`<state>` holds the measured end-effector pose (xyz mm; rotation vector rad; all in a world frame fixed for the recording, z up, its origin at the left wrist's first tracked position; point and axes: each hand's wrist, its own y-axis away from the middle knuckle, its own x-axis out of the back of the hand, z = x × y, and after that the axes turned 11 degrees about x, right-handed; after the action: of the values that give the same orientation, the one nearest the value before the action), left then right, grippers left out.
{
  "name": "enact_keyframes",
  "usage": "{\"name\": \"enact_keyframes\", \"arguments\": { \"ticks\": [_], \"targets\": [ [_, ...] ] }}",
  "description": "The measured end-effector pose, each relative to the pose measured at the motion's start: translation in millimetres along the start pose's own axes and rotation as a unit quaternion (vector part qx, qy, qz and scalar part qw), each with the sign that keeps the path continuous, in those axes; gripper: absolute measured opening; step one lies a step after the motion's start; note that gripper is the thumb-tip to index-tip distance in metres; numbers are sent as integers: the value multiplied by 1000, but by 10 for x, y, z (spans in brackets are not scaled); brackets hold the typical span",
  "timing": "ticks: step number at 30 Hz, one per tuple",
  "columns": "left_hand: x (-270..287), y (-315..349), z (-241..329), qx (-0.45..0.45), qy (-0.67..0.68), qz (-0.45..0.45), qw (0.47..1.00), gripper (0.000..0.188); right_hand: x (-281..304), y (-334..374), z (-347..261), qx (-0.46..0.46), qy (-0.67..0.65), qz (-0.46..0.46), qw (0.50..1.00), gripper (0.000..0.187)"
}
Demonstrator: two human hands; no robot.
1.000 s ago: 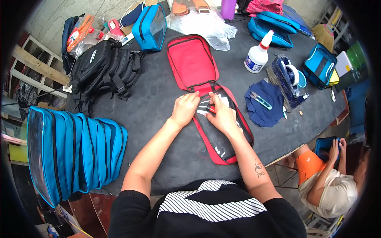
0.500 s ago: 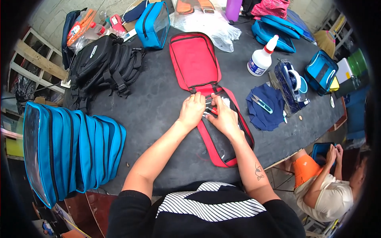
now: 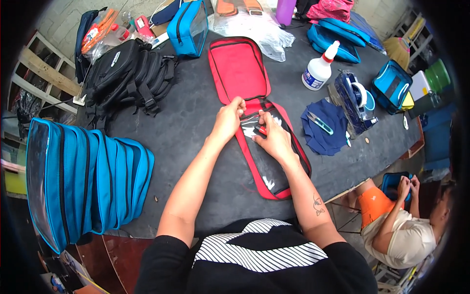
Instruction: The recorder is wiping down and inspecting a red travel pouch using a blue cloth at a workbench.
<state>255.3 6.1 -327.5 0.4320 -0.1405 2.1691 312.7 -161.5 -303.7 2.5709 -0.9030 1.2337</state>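
Observation:
A red zippered case [image 3: 238,73] lies unfolded on the dark table, its clear-windowed half nearer me. My left hand [image 3: 228,121] is closed, fingers curled together over the left end of the hinge between the halves; whatever it pinches is hidden. My right hand [image 3: 275,141] rests over the clear window [image 3: 265,164], its fingers closed around a small red-and-black tool [image 3: 263,131]. Most of that tool is covered by the fingers, so its exact kind does not show. A black zipper borders both halves.
Blue clear-sided cases [image 3: 93,179] stand in a row at left, behind them a black backpack [image 3: 127,73]. To the right are thread snips [image 3: 320,123] on navy cloth [image 3: 325,139], a white bottle [image 3: 317,71] and a tape dispenser [image 3: 353,100]. A co-worker [image 3: 399,230] sits at lower right.
My left hand has lifted slightly away from the right hand, up and to the left along the hinge. My right hand keeps hold of the red-and-black tool. More of the clear window shows.

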Motion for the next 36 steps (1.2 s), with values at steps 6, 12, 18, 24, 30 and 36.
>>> {"name": "enact_keyframes", "arguments": {
  "ticks": [6, 12, 18, 24, 30, 36],
  "targets": [
    [-152, 153, -114, -296, -319, 148, 888, 8, 12, -14, 6, 9, -4, -12, 1000, 53],
    [-152, 141, -168, -271, -347, 154, 885, 9, 801, -95, 114, 45, -89, 197, 975, 33],
    [-39, -105, -278, -132, -168, 19, 977, 5, 900, 50, 1063, -16, 224, 222, 949, 35],
    [3, -171, -247, -80, -152, -68, 983, 5, 807, 313, 1161, -95, 252, 136, 953, 37],
    [-1, -158, -295, -91, -143, -60, 984, 7, 910, 5, 873, -71, 13, 300, 951, 16],
    [-51, -104, -284, -113, -101, -15, 988, 7, 333, -294, -30, 166, 142, 39, 975, 35]
  ]
}}
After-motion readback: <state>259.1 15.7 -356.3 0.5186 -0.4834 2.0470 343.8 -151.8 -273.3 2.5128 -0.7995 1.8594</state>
